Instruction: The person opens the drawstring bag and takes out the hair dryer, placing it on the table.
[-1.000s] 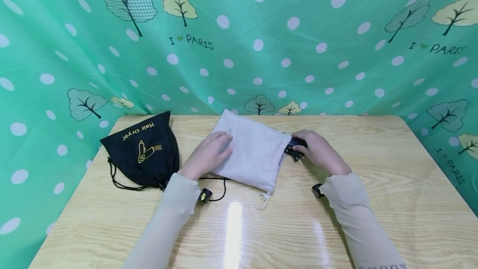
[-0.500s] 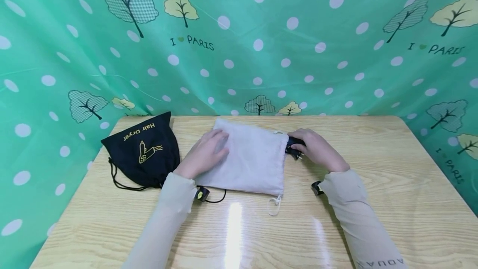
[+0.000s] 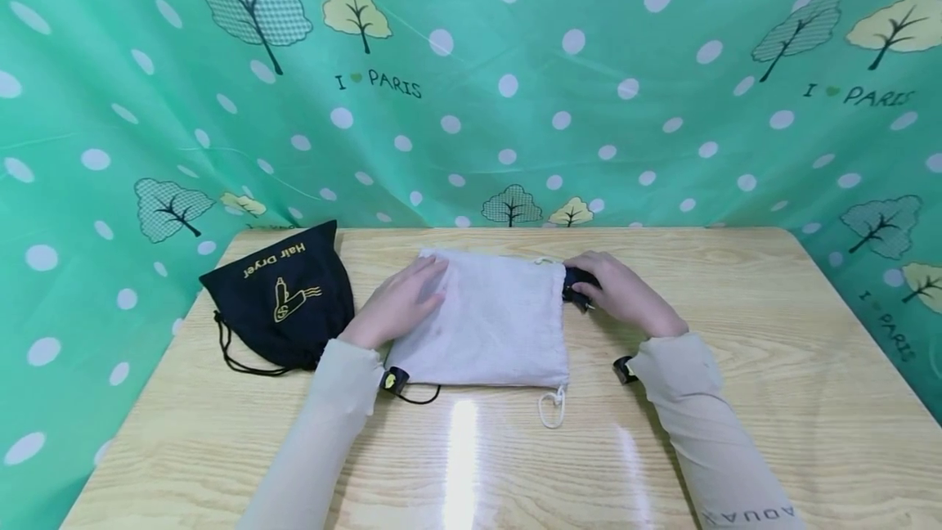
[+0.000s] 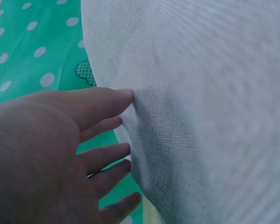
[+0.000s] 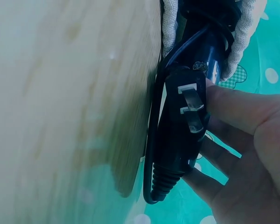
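Observation:
A light grey cloth drawstring bag (image 3: 493, 317) lies flat at the middle of the table, its mouth facing right. My left hand (image 3: 401, 301) holds the closed end; in the left wrist view the thumb and fingertips meet the fabric (image 4: 177, 121) at its edge. At the mouth, my right hand (image 3: 614, 289) grips the black handle of a hair dryer (image 5: 177, 144), whose other end is hidden inside the bag. The cord is folded along the handle, and a two-prong plug (image 5: 191, 100) rests against it. White drawstring (image 3: 552, 407) hangs loose from the near corner.
On the left lies a black drawstring bag (image 3: 287, 301) marked "Hair Dryer" in yellow, with a cord loop beside it. Another black cord (image 3: 423, 401) shows under the grey bag's near edge. A green dotted curtain (image 3: 471, 105) stands behind the wooden table (image 3: 736, 285).
The grey bag has turned and settled flatter, its far left corner coming nearer. My left hand has shifted slightly left. My right hand stays on the hair dryer handle, nearly unmoved.

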The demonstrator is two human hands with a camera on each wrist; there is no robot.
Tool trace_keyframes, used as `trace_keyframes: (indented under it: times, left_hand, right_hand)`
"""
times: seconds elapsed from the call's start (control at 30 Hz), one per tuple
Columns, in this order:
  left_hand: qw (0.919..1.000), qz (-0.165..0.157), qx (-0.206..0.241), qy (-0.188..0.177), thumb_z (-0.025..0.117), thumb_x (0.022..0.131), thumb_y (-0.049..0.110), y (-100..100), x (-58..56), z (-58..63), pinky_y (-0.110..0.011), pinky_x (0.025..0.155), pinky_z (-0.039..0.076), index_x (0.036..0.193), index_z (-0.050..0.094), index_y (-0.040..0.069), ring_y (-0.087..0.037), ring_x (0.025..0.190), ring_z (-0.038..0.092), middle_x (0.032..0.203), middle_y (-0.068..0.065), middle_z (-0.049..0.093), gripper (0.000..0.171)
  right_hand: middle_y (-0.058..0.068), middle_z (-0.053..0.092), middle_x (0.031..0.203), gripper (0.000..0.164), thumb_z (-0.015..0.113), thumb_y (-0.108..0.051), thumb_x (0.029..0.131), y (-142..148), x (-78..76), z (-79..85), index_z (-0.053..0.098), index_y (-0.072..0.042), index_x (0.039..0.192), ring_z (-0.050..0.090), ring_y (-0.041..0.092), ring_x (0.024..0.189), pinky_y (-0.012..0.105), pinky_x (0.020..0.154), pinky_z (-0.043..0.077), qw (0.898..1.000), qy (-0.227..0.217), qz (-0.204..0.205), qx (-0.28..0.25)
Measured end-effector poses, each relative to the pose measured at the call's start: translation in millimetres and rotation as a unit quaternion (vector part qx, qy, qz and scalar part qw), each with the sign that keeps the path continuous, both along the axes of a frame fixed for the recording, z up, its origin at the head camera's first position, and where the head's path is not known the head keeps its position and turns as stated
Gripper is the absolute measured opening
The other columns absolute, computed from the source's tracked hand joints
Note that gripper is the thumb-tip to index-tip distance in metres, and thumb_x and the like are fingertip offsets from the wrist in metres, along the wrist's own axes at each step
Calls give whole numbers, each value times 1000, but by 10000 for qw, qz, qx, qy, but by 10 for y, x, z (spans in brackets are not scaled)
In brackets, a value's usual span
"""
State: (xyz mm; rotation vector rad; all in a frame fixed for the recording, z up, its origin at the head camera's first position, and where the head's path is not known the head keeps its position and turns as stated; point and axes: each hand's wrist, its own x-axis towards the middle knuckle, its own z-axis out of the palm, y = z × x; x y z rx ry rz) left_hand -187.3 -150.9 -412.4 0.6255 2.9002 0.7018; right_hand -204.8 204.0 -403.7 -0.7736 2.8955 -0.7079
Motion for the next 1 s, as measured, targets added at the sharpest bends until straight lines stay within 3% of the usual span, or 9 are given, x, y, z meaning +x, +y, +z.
trace_keyframes:
  times: [0.3, 0.77, 1.0]
  left_hand:
    - [9988, -39, -256, -418, 51, 104, 30, -4, 30, -43, -51, 121, 23, 155, 33, 8, -33, 150, 24, 162, -16, 26, 58]
    - [9966, 90, -649, -495, 48, 105, 34, 56, 60, -47, -54, 122, 13, 155, 25, -1, -30, 152, 18, 163, -16, 22, 65]
    - [9959, 115, -720, -539, 48, 105, 34, 48, 50, -72, -54, 122, 14, 155, 25, -2, -30, 152, 19, 163, -17, 22, 66]
  right_hand:
    - [20, 61, 130, 40, 66, -14, 96, -17, 0, 21, 59, -2, 133, 54, 38, 124, 55, 103, 44, 9991, -302, -280, -140]
    - [17, 65, 121, 32, 67, -18, 96, 16, 40, 26, 64, -5, 125, 58, 35, 112, 53, 94, 48, 9991, -70, -406, 40]
    - [17, 65, 117, 31, 68, -18, 95, 78, 53, 15, 64, -3, 122, 59, 35, 109, 53, 94, 48, 9997, -103, -241, -33]
